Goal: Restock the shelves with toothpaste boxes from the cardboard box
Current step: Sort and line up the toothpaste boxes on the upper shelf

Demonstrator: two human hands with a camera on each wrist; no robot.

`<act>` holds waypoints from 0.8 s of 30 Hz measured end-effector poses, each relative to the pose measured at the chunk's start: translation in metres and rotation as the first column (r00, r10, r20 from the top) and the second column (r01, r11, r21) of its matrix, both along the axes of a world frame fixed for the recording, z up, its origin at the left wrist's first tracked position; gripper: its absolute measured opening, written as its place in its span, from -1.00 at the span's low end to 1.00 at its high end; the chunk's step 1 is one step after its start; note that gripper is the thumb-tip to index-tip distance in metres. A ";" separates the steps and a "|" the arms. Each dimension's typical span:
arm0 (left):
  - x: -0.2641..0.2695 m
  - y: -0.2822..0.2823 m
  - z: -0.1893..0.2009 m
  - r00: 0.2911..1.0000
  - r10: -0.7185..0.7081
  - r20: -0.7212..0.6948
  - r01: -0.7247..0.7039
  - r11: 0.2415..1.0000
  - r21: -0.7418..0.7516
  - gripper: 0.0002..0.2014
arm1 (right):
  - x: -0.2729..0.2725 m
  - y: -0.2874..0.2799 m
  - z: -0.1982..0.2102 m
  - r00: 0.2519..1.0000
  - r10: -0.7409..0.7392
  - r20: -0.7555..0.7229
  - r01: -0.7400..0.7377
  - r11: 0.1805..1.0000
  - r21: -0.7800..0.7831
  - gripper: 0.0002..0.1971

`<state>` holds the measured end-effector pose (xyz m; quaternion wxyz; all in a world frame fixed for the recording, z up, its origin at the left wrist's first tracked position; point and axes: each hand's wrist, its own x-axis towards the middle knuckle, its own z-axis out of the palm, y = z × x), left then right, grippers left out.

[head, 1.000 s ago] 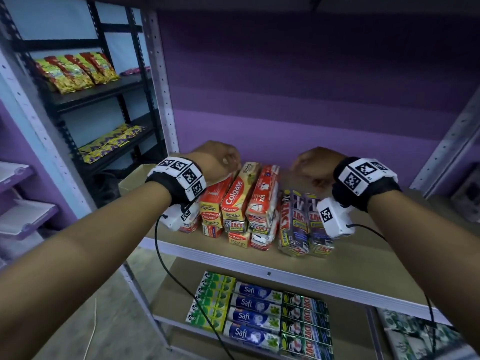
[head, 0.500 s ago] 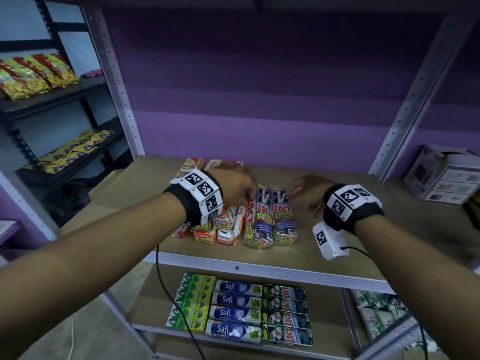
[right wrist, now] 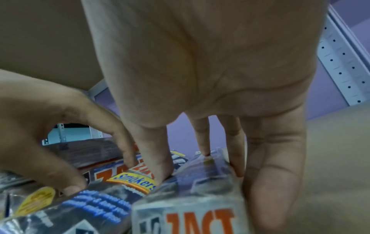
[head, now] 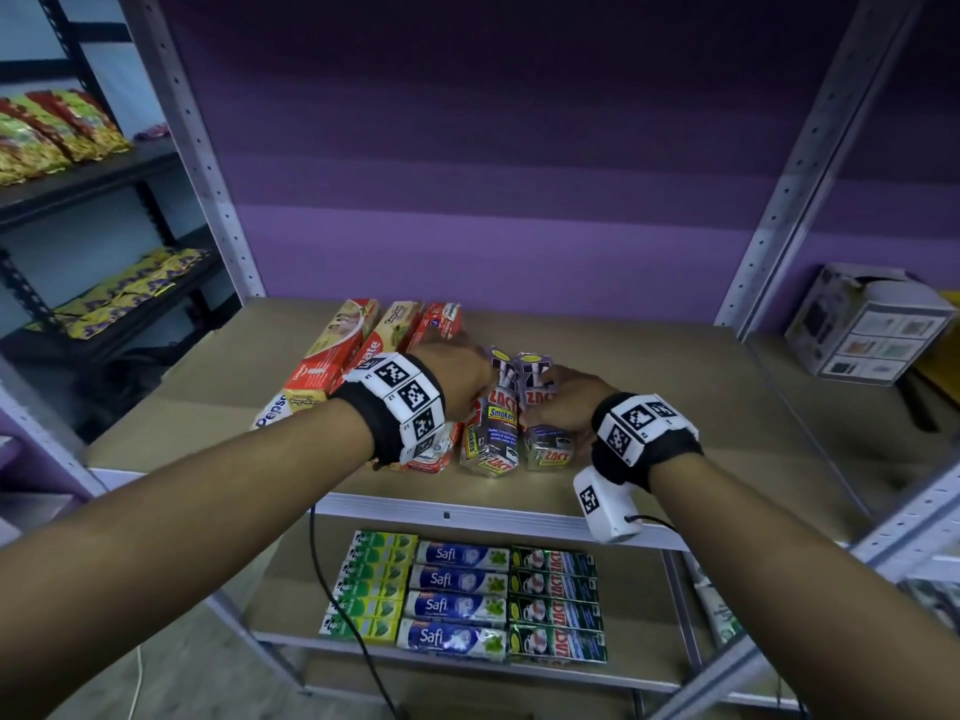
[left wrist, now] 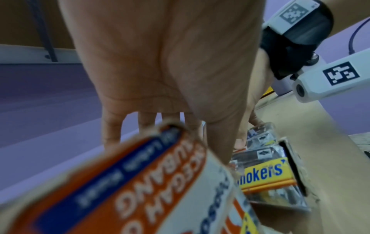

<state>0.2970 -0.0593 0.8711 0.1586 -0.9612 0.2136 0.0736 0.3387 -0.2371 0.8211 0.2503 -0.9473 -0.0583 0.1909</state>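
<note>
On the middle shelf (head: 701, 387), two purple Zact Smokers toothpaste packs stand side by side. To their left lie red Colgate and Pepsodent boxes (head: 332, 350). My left hand (head: 457, 379) reaches down over the left Zact pack (head: 493, 428), fingers on its left side and thumb on its right. My right hand (head: 558, 402) grips the right Zact pack (head: 545, 444). In the right wrist view its thumb is wedged between the two packs and its fingers (right wrist: 274, 158) run down the outer side of the right Zact pack (right wrist: 200, 197). An orange box (left wrist: 140, 182) hides my left fingertips.
The lower shelf holds rows of green, Safi (head: 457, 589) and Zact boxes. A white carton (head: 872, 324) sits on the neighbouring shelf to the right. Snack packets (head: 52, 132) fill the black rack on the left. Metal uprights (head: 810, 148) frame the bay, and a cable (head: 332, 563) hangs in front.
Both hands have dropped from above the boxes onto the two Zact packs. The right hand moved left and closed round the right pack.
</note>
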 end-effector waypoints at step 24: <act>0.017 -0.040 -0.010 0.977 -0.143 -0.160 0.194 0.906 0.376 -0.52 | 0.004 -0.105 0.003 0.991 0.001 0.133 0.005 0.999 -0.047 -0.62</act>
